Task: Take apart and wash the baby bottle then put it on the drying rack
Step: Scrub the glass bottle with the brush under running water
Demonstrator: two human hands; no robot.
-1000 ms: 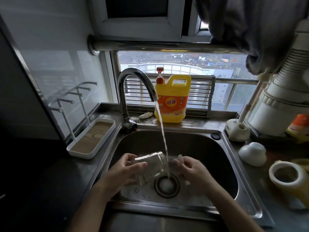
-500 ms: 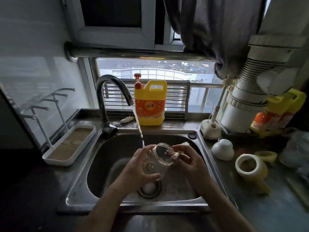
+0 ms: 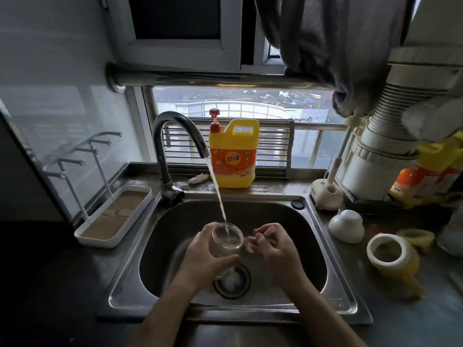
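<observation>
clear glass bottle is now standing mouth-up under the tap stream, no longer tilted | left hand is gripping it over the sink drain | right hand is pinching a small pale piece beside it

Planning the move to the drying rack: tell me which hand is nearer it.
Left. The left hand, gripping the glass bottle over the sink, is right of the drying rack; the right hand lies farther right, beyond the bottle.
</observation>
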